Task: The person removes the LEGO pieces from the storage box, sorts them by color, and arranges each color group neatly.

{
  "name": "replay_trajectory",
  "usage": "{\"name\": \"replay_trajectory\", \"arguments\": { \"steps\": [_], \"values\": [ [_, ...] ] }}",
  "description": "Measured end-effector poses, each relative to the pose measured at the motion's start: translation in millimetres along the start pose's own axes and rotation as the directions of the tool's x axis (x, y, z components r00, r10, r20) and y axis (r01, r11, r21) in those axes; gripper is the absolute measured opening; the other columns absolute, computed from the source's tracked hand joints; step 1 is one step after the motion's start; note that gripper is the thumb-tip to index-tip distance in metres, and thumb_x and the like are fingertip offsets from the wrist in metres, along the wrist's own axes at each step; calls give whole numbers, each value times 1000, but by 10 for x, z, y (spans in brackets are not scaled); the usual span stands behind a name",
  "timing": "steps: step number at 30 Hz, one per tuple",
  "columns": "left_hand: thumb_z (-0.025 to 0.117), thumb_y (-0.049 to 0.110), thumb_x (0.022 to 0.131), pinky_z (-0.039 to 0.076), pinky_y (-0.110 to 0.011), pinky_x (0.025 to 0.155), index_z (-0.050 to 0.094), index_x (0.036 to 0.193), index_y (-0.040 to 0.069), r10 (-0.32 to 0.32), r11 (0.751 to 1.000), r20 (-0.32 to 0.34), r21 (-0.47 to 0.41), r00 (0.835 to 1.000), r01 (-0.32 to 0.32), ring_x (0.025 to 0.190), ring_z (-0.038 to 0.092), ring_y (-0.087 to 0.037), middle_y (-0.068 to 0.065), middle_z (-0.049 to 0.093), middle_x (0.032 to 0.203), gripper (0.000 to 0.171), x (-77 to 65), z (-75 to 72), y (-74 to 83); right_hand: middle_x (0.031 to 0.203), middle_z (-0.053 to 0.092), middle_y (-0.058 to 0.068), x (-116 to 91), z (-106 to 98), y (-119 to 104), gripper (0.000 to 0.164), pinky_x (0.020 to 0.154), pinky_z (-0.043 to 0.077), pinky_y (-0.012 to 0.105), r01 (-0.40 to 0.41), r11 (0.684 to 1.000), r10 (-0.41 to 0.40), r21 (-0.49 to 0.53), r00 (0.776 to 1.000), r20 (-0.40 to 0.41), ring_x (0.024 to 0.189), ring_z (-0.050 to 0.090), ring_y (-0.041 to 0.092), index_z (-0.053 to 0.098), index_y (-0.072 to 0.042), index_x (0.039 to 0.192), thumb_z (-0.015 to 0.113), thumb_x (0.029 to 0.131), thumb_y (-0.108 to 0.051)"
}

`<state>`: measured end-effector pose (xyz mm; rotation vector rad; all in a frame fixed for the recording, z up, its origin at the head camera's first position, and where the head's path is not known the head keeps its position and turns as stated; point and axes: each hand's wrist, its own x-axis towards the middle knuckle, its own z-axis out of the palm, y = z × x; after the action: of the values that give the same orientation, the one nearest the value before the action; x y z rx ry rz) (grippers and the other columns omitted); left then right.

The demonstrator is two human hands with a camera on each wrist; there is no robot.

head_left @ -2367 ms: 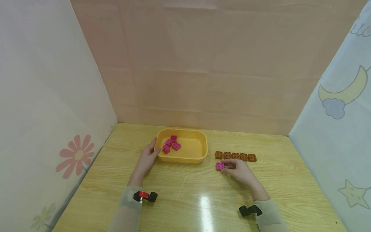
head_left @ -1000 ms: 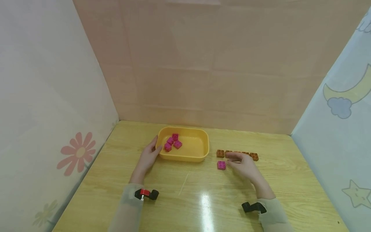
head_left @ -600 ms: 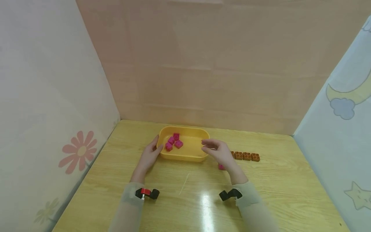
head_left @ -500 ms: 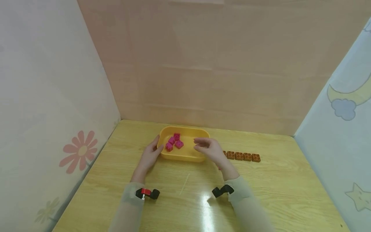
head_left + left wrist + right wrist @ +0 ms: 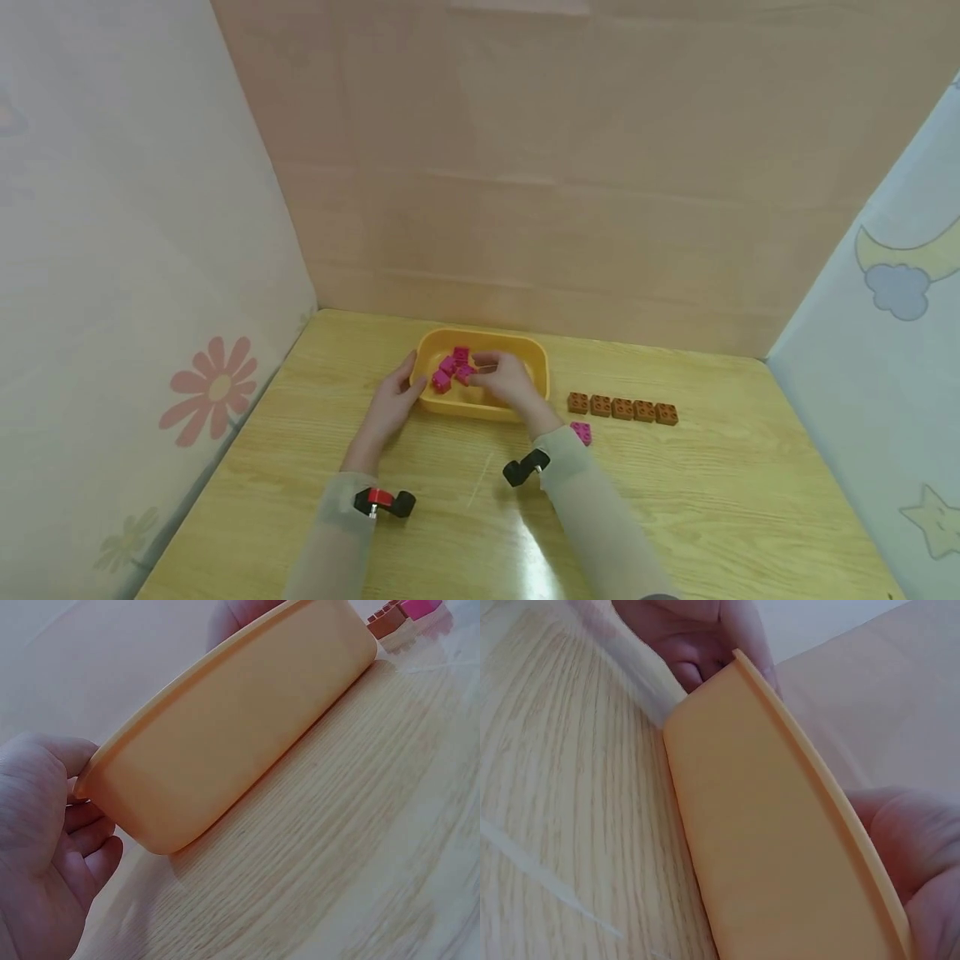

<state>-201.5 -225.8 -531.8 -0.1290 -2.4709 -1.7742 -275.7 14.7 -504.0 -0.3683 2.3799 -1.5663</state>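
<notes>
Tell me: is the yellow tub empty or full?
Partly filled: the tub holds four pink toy bricks near its left end; its right end looks bare.

the tray is yellow; its blocks magenta; the block row orange-brown; the table pale yellow, wood-grained

Soft, fairly even light fills the head view, with white glare on the near desk; both wrist views look dimmer and hazy, a thin shadow lining the base of the yellow tray
</notes>
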Motion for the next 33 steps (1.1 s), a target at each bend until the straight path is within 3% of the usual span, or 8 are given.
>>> {"name": "replay_trajectory", "arguments": {
  "steps": [6, 11, 33],
  "values": [
    [58, 19, 113, 22, -49, 130, 26, 167, -1, -17, 1000, -6, -4, 1000, 17, 161, 21, -35, -17, 22, 175, 66, 9, -10, 4, 132, 72, 16, 46, -5, 4, 55, 106, 56, 44, -28, 999, 28, -16, 999, 34, 124, 67, 34, 67, 1, 140, 86, 89, -10],
    [59, 20, 113, 23, -48, 131, 28, 167, -1, -25, 1000, -11, 0, 1000, 25, 161, 22, -34, -16, 23, 175, 66, 17, -15, -8, 128, 72, 15, 127, 10, 40, 56, 108, 54, 43, -29, 993, 34, -114, 998, 45, 121, 66, 32, 68, 3, 136, 90, 85, -11],
    [58, 17, 113, 23, -49, 130, 26, 167, -2, -26, 999, -5, -25, 1000, 26, 161, 21, -35, -16, 22, 175, 66, -3, 10, 1, 109, 74, 9, 172, 33, 68, 46, 96, 59, 38, 13, 967, -4, -253, 999, 39, 103, 69, 24, 73, 1, 122, 92, 85, -19]
  ]
}}
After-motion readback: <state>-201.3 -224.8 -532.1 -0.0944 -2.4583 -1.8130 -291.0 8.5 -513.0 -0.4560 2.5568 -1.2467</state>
